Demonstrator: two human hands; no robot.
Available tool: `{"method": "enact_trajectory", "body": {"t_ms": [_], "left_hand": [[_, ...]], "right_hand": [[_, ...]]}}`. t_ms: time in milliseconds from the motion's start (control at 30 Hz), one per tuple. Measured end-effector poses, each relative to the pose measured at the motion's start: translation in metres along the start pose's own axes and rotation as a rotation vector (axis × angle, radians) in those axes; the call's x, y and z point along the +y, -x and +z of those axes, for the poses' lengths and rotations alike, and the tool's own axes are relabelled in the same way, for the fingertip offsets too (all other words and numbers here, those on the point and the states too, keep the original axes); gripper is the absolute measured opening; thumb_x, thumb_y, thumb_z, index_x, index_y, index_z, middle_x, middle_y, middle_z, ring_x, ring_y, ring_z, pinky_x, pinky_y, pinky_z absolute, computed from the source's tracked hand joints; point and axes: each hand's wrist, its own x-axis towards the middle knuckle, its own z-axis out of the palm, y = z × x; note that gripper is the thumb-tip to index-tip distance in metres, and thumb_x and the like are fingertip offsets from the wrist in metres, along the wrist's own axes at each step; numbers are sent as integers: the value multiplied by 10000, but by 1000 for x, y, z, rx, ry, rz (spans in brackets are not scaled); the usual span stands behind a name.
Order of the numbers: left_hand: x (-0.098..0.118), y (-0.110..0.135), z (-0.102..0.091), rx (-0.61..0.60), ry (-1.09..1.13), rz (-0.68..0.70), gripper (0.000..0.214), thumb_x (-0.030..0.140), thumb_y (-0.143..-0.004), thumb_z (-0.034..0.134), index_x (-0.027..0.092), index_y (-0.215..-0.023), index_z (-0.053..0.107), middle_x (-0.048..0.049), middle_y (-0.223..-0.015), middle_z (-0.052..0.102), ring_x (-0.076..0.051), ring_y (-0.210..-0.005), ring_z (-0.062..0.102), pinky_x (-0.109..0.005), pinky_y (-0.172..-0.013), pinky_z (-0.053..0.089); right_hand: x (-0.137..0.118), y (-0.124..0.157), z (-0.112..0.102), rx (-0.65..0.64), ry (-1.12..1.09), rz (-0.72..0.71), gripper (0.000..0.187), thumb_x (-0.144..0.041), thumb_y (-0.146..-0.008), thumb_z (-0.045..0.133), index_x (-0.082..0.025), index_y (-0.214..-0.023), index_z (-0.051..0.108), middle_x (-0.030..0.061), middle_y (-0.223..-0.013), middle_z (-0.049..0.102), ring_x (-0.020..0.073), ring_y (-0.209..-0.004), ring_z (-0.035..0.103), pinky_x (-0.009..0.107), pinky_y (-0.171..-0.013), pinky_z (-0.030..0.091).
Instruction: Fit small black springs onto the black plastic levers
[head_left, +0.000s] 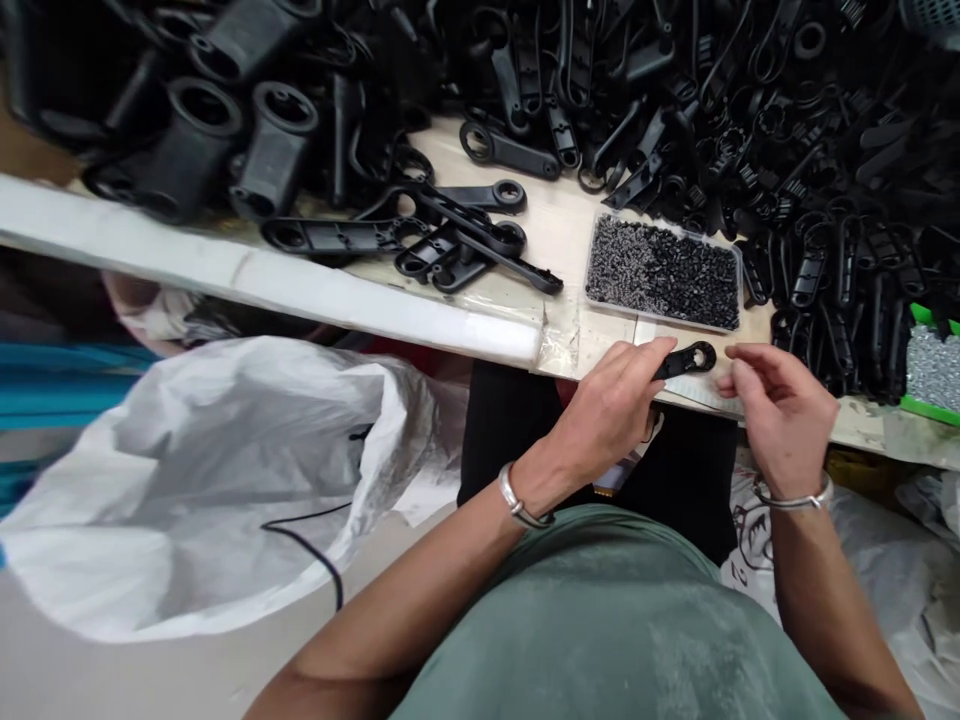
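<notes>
Basically, the left hand (611,395) grips a black plastic ring-ended handle (679,361) near the pale, smooth tabletop's (559,205) front edge, probably to leave the ring exposed. Right hand (787,410) is curled just beside it; can't tell if it's pinching anything. Clear rectangular plastic box (660,315) of grainy dark bits sits just beyond, seemingly for easy reach.
</notes>
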Motion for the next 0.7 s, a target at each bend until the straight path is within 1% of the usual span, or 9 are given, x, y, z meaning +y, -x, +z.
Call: {"method": "enact_trajectory", "body": {"t_ms": [67,100,167,233,267,333,533,600,700], "left_hand": [[5,2,-1,69,-4,-10,352,86,-934,496,124,-1284,484,-105,-1083,679,-182,-935,613,-319,-807,545],[8,2,0,94,-6,-12,359,88,-932,509,130,-1288,487,-101,-1084,683,-179,-937,621,-314,-804,548],[14,3,0,135,-8,-14,356,99,-932,525,139,-1285,495,-92,-1074,693,-172,-929,633,-303,-798,553],[20,2,1,174,-5,-1,336,107,-937,528,138,-1271,505,-88,-1073,700,-165,-920,641,-294,-801,554],[22,2,2,188,-2,9,327,106,-940,524,137,-1265,508,-88,-1078,701,-161,-922,644,-290,-808,554],[27,2,2,198,3,25,315,99,-944,514,134,-1257,510,-89,-1099,701,-157,-945,648,-285,-821,552],[33,3,1,199,34,65,291,76,-941,509,137,-1225,526,-72,-1099,709,-140,-989,652,-268,-856,543],[34,4,1,206,54,69,286,80,-937,521,144,-1216,535,-70,-1108,707,-142,-1011,651,-274,-870,541],[33,6,2,219,70,57,301,90,-935,529,152,-1230,539,-71,-1117,705,-147,-1001,657,-280,-870,547]], "right_hand": [[0,6,-1,76,-190,116,219,-289,-830,711,-190,-1014,645,50,-952,725,159,-684,704,295,-631,612],[-1,9,1,60,-280,177,293,-296,-802,741,-195,-1053,628,49,-960,723,166,-715,711,298,-636,620],[-4,13,7,-46,-450,290,442,-313,-768,773,-215,-1153,579,38,-978,718,183,-810,721,315,-695,634],[-8,15,14,-120,-583,357,511,-321,-760,775,-236,-1207,543,12,-956,709,180,-867,715,339,-785,632],[-10,14,17,-127,-634,377,512,-315,-752,777,-241,-1203,545,-2,-931,703,169,-855,711,340,-808,629],[-14,13,22,-94,-705,415,477,-288,-724,788,-236,-1147,574,-19,-896,694,145,-790,702,314,-792,631],[-21,6,23,26,-768,521,390,-204,-611,814,-177,-951,624,-21,-792,693,105,-598,654,220,-590,611],[-22,5,23,45,-749,537,379,-200,-601,805,-169,-933,625,-24,-747,686,103,-536,630,219,-535,593],[-23,5,25,34,-776,562,395,-201,-604,808,-174,-954,627,-23,-749,687,104,-537,627,217,-532,583]]}}
